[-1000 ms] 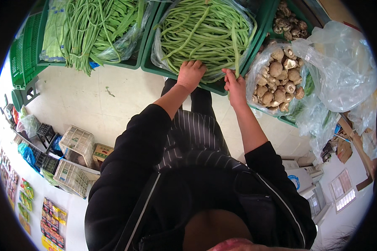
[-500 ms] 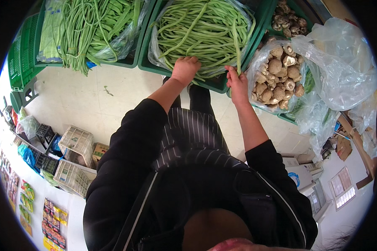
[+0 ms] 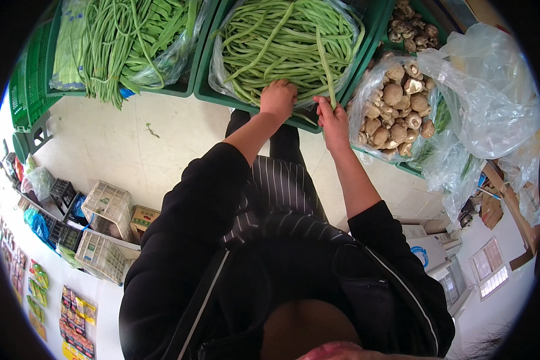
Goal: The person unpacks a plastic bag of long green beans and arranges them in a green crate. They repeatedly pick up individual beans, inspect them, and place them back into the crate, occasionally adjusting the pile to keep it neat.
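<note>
A green crate (image 3: 201,81) lined with clear plastic holds a heap of long green beans (image 3: 276,48). At its near edge my left hand (image 3: 278,98) reaches onto the beans, fingers curled down; what they hold, if anything, is hidden. My right hand (image 3: 335,123) pinches the lower end of one long green bean (image 3: 326,63), which stands up from the grip and slants across the heap toward the far side. That hand is by the crate's near right corner.
Left stands a crate of bundled and flat beans (image 3: 111,48). On the right are shiitake mushrooms (image 3: 396,102) in a plastic-lined crate, darker mushrooms (image 3: 411,30) behind, and loose plastic bags (image 3: 492,90). White baskets (image 3: 105,207) stand at the lower left.
My left hand has shifted right along the crate's near edge. My right hand has moved slightly left and down, and the pinched bean has swung left with it.
</note>
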Available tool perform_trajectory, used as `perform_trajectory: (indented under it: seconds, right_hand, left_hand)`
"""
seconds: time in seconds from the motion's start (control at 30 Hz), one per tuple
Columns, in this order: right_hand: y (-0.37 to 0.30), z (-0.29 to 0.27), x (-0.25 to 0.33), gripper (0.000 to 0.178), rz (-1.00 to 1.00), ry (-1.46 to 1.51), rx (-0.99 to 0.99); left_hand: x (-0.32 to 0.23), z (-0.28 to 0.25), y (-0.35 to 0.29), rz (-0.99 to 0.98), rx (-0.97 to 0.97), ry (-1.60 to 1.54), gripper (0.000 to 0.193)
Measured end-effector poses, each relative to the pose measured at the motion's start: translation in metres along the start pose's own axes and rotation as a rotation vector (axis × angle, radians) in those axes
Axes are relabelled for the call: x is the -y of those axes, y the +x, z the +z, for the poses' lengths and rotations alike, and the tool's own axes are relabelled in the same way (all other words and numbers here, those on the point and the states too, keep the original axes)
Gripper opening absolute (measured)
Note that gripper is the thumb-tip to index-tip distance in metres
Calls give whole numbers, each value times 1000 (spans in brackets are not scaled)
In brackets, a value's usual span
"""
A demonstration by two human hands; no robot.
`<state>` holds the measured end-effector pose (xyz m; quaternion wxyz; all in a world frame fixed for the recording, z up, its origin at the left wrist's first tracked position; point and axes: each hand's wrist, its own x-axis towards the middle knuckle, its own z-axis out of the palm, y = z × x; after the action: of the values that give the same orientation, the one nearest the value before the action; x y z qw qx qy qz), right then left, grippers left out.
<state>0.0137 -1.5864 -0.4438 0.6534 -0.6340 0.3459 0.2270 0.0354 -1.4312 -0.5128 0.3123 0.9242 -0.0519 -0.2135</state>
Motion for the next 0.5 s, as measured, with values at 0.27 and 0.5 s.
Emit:
perform_trajectory:
  seconds: [0.27, 0.5]
  right_hand:
    - [2, -5, 0, 25, -35, 0, -36]
    - [0, -4, -3, 25, -40, -5, -41]
  left_hand:
    - [-4, -5, -10, 211, -27, 241, 14]
    - [-1, -7, -5, 213, 36, 209, 26]
